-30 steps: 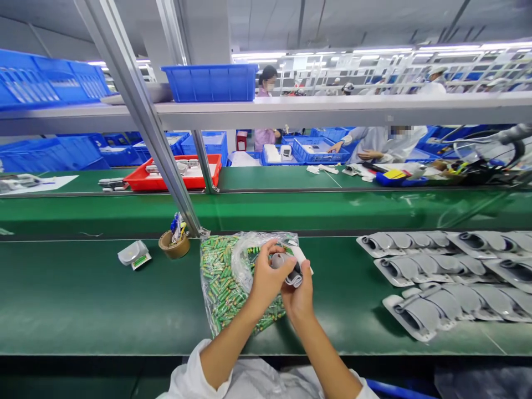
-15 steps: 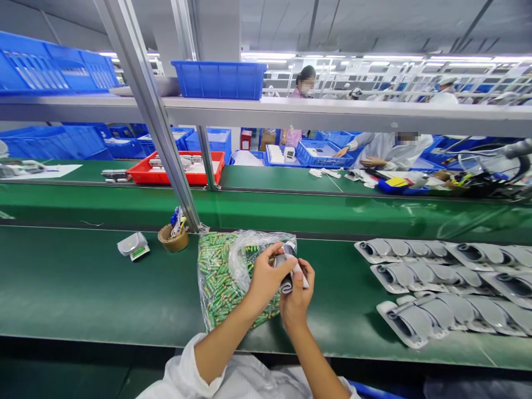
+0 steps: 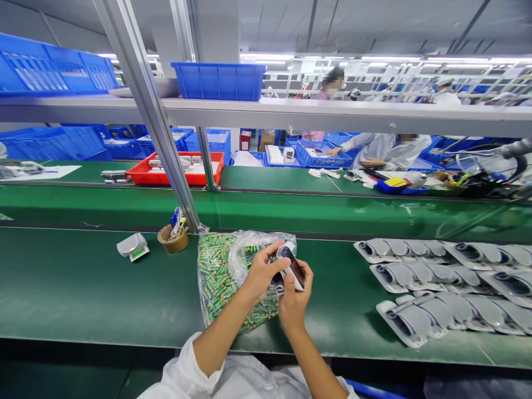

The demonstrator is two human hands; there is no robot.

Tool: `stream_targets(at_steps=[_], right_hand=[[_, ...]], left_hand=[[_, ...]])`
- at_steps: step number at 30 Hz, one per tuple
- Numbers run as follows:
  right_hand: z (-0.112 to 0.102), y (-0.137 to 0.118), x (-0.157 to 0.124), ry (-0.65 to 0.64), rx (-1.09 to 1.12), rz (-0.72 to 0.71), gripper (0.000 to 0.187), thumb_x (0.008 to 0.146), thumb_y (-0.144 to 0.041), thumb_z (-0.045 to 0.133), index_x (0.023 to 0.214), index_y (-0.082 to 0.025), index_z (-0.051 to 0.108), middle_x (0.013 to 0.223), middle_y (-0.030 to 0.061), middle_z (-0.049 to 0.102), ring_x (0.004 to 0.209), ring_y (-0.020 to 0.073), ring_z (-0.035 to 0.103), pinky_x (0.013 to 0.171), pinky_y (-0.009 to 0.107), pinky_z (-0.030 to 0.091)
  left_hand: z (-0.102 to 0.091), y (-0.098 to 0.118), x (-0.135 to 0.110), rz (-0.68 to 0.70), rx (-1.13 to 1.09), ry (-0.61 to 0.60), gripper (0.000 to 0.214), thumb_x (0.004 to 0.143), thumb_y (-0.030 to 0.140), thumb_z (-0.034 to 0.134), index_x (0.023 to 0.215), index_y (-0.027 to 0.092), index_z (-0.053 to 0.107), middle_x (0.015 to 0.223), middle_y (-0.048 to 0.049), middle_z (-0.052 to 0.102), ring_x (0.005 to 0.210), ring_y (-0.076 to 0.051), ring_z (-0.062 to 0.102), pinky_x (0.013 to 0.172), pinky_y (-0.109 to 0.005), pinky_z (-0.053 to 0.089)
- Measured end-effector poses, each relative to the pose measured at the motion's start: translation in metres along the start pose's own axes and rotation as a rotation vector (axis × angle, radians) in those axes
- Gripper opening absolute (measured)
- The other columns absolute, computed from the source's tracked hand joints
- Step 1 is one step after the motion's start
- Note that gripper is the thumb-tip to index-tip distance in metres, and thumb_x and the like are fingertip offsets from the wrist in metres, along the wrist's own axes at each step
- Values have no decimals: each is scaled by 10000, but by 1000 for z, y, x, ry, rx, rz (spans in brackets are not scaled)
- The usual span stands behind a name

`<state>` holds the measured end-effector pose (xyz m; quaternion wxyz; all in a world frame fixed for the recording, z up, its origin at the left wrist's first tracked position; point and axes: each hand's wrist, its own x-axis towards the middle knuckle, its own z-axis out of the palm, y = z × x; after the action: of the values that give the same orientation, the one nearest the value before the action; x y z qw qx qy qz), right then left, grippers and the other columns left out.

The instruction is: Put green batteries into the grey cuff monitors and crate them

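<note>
Both hands hold one small white and grey device (image 3: 288,265) with a dark face, just above the green bench. My left hand (image 3: 261,272) grips its left side with curled fingers. My right hand (image 3: 294,296) cups it from below and the right, thumb on its edge. Directly behind and under my hands lies a clear plastic bag (image 3: 224,277) full of green batteries, its mouth open.
Rows of grey and white devices (image 3: 440,285) lie on the bench at the right. A tape roll holding pens (image 3: 173,237) and a small white unit (image 3: 133,246) sit at the left. A slanted metal post (image 3: 153,119) rises ahead; other people work beyond the shelf.
The device has been turned in my hands, and its dark face now shows. My hands stayed over the battery bag. The view shifted slightly.
</note>
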<state>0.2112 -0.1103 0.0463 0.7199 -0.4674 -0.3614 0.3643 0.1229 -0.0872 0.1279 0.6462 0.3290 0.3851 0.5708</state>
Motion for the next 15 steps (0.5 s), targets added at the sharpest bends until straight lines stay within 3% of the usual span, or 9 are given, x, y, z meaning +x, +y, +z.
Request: stream_targets(at_steps=[9, 12, 15], right_hand=[[-1, 10, 0, 39, 24, 76, 603, 840, -592, 809, 1263, -201, 629, 1269, 95, 682, 1140, 253, 671, 1026, 395, 534], [2, 1, 2, 64, 189, 192, 597, 826, -588, 828, 1255, -218, 640, 1231, 69, 720, 1083, 222, 707, 946, 344, 575], [4, -14, 7, 79, 376, 344, 573, 845, -610, 814, 1241, -224, 664, 1167, 45, 765, 1006, 188, 735, 848, 291, 600]], left_hand=[[-10, -11, 14, -91, -60, -60, 771, 541, 486, 1029, 1184, 130, 797, 913, -62, 748, 755, -143, 641, 751, -255, 493], [-8, -9, 11, -28, 89, -75, 641, 627, 556, 984, 1068, 122, 819, 846, -54, 732, 738, -141, 622, 715, -246, 473], [-6, -5, 5, 86, 257, -34, 526, 774, 587, 870, 1041, 135, 834, 963, -97, 790, 862, -200, 684, 790, -288, 526]])
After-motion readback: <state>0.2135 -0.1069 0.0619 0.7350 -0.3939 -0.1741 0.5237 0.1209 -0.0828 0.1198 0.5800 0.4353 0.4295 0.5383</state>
